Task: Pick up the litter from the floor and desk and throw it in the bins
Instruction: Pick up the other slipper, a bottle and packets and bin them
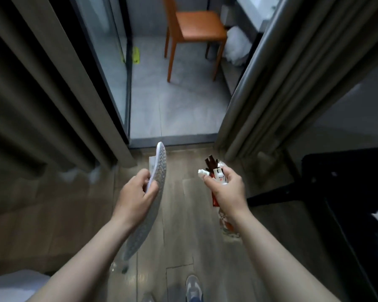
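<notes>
Left hand point(138, 192) pinches a white insole point(160, 162), right hand point(225, 190) clutches wrappers point(218, 177); we judge we are mid-carry. No bin shows, so next we must find one; a yellow scrap point(136, 55) lies at eleven o'clock

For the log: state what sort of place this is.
Probably a bedroom or hotel room opening onto a tiled balcony: floor-length curtains flank a sliding glass door, an orange chair stands beyond, and wood floor lies underfoot.

It was a home or hotel room: grey curtains point(42, 94) hung either side of the fingers point(140, 174), a glass sliding door point(103, 51) and orange chair point(196, 25) beyond them.
</notes>
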`<state>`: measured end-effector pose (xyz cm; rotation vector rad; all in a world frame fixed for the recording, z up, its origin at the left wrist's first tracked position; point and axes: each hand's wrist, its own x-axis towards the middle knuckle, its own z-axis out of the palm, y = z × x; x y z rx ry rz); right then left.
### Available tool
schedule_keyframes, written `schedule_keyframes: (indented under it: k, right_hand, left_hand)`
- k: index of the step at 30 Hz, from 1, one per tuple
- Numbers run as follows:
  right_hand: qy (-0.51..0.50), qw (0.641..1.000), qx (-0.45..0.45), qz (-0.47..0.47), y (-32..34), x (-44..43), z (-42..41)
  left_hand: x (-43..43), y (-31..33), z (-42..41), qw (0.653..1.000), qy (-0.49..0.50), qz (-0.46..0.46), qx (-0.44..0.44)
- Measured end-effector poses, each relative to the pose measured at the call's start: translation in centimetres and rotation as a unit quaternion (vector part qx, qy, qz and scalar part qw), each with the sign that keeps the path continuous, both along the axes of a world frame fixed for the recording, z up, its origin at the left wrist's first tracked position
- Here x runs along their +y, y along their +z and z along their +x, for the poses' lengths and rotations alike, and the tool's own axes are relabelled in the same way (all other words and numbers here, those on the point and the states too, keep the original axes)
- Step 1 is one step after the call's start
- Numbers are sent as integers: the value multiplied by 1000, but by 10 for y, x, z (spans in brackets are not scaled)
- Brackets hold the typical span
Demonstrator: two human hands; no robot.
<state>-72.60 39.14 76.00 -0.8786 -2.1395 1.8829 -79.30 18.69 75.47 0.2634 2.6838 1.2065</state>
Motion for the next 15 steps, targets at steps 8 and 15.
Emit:
schedule_keyframes:
  k: [8, 15]
  right_hand:
    - [-86, 988, 118, 50, 150, 27, 49]
    - [-200, 954, 187, 126, 240, 4, 123]
  left_hand:
    - [34, 137, 8, 980, -111, 103, 128]
    - [55, 201, 36, 935, -247, 175, 183]
